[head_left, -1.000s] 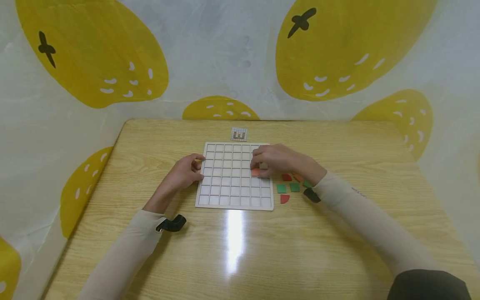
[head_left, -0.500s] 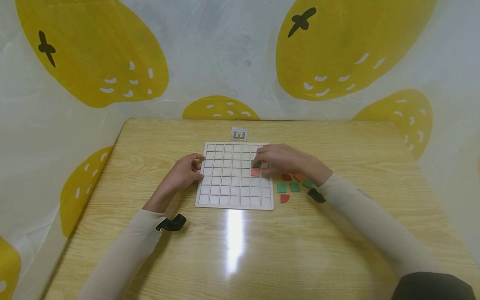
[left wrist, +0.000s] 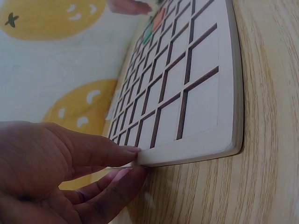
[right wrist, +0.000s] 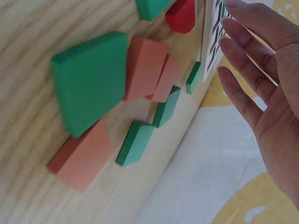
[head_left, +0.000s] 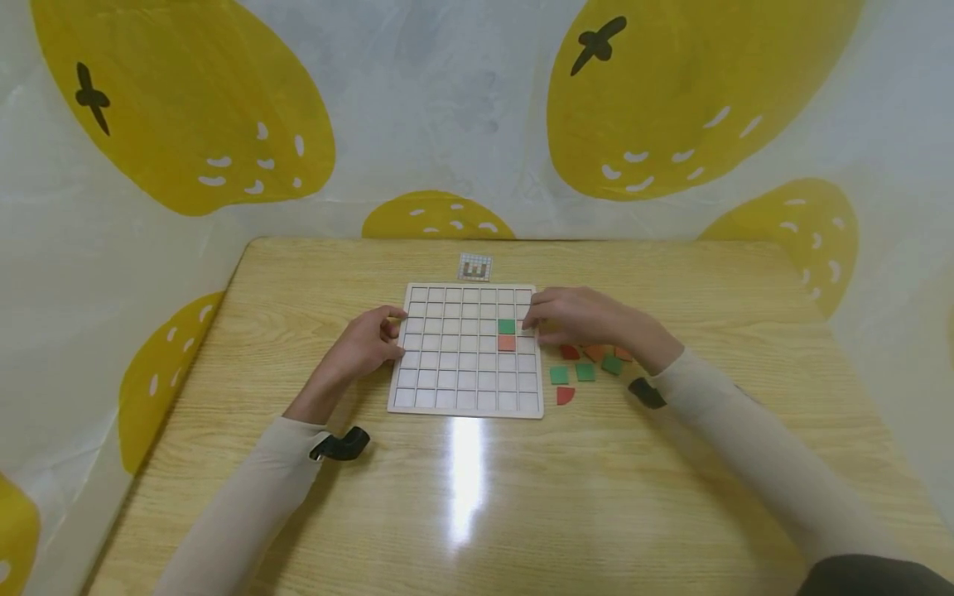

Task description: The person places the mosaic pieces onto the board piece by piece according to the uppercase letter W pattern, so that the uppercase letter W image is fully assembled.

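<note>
gridded board (head_left: 468, 360): flat | green tile (head_left: 506, 326), orange tile (head_left: 507, 343): adjoining cells

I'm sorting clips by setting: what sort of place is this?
Probably an indoor play or recording corner: a wood-grain table, a gridded board, and a yellow-patterned backdrop.
</note>
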Demonstrator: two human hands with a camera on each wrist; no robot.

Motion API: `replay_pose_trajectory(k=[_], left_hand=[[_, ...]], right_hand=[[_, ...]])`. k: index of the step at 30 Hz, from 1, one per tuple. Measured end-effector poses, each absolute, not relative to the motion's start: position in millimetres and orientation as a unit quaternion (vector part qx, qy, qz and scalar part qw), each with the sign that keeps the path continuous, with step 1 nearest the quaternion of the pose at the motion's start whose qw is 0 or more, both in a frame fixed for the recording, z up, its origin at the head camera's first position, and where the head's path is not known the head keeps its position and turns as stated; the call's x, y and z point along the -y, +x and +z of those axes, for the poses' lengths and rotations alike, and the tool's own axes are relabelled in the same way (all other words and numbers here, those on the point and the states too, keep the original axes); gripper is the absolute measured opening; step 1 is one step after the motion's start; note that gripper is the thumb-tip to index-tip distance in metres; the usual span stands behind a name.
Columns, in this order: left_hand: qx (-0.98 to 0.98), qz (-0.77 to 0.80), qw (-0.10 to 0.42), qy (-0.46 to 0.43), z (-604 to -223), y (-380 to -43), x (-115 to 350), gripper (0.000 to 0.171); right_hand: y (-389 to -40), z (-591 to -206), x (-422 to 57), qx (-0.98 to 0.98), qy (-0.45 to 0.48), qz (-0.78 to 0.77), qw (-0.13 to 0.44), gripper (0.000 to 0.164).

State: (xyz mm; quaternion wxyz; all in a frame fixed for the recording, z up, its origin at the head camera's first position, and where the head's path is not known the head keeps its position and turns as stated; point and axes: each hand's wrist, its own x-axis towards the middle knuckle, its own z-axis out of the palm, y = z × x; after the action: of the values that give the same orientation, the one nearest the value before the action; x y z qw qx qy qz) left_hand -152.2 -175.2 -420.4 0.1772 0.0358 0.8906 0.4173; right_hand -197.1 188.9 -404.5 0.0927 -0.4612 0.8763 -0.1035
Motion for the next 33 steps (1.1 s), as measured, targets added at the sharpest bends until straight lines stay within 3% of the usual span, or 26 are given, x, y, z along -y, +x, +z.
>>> replay_pose_trajectory(k=[33], left_hand=[[-0.893, 0.411, 0.180, 0.034, -421, -153, 175, 0.059]], right_hand=[[-170, -402, -218, -0.878, -0.441, -0.113, 0.148, 0.025]])
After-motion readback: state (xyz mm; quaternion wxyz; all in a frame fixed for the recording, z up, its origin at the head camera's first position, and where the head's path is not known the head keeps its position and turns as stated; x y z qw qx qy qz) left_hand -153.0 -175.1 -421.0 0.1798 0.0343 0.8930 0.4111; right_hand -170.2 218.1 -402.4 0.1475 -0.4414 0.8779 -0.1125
